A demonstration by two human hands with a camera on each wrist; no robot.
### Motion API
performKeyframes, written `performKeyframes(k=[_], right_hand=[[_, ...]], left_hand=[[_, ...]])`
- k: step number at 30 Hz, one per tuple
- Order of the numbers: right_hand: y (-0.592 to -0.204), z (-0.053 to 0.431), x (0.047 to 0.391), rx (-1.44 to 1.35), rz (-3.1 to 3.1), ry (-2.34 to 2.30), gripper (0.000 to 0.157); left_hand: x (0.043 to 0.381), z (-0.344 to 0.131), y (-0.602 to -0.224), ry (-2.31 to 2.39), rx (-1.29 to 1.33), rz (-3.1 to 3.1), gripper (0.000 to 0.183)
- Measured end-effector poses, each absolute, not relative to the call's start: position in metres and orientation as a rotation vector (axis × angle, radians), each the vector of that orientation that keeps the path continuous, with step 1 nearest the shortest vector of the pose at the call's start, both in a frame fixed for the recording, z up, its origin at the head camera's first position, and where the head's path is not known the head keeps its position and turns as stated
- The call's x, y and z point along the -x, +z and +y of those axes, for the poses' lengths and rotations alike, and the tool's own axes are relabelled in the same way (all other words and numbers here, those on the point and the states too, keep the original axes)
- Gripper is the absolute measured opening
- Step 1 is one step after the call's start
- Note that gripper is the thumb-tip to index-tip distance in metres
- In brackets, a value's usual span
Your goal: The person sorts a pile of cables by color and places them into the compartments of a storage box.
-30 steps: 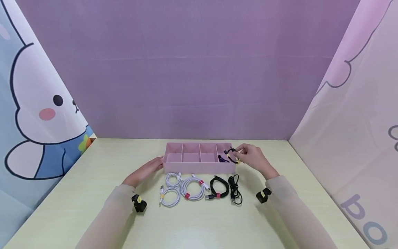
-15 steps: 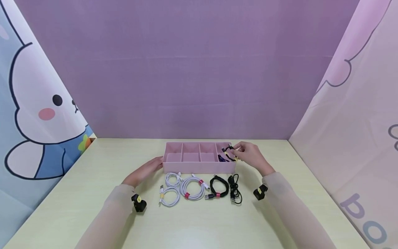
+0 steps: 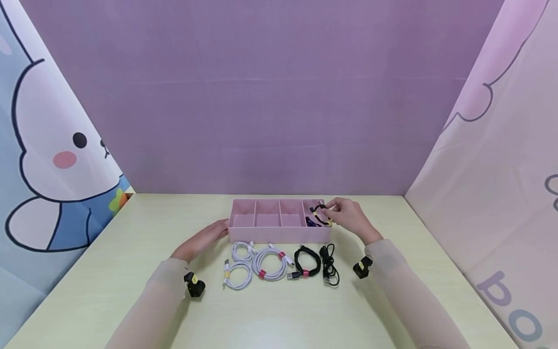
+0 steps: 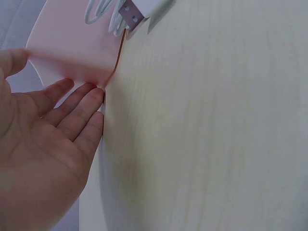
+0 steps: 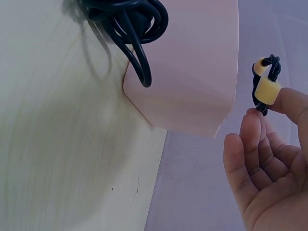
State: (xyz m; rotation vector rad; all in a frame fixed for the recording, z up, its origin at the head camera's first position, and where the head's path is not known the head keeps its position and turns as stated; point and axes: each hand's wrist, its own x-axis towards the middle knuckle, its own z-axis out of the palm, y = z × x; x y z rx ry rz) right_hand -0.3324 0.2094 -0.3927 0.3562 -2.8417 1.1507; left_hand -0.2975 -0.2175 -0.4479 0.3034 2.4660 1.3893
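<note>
My right hand [image 3: 352,220] pinches a short coiled black cable with yellow ties [image 5: 267,90] between thumb and fingertips. The cable is held at the rightmost compartment of a pink divided box [image 3: 279,235], overlapping that compartment in the head view. A dark blue cable [image 3: 311,222] lies inside the same compartment. At the box's other end, my left hand [image 3: 202,241] rests its nearly straight fingers against the end wall, as the left wrist view shows, with the thumb at the upper edge [image 4: 30,50].
Several cables lie in front of the box: white coils [image 3: 241,276] with a larger white coil [image 3: 262,276] on the left, a black coil with a red tie [image 3: 315,271] and a bundled black cable [image 3: 330,265] on the right. A purple backdrop [image 3: 279,121] stands behind the table [image 3: 279,315].
My right hand has moved slightly left and back, bringing the pinched black cable further over the rightmost compartment. The left hand and the box have stayed nearly still.
</note>
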Motion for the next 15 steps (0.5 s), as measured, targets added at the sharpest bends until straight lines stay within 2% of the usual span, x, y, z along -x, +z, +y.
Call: performKeyframes(k=[15], right_hand=[[-0.3948,0.2049,0.3376,-0.345,-2.837,1.061,0.029]], left_hand=[[0.2984,-0.2178,-0.4473,1.413,-0.310,2.448,0.068]])
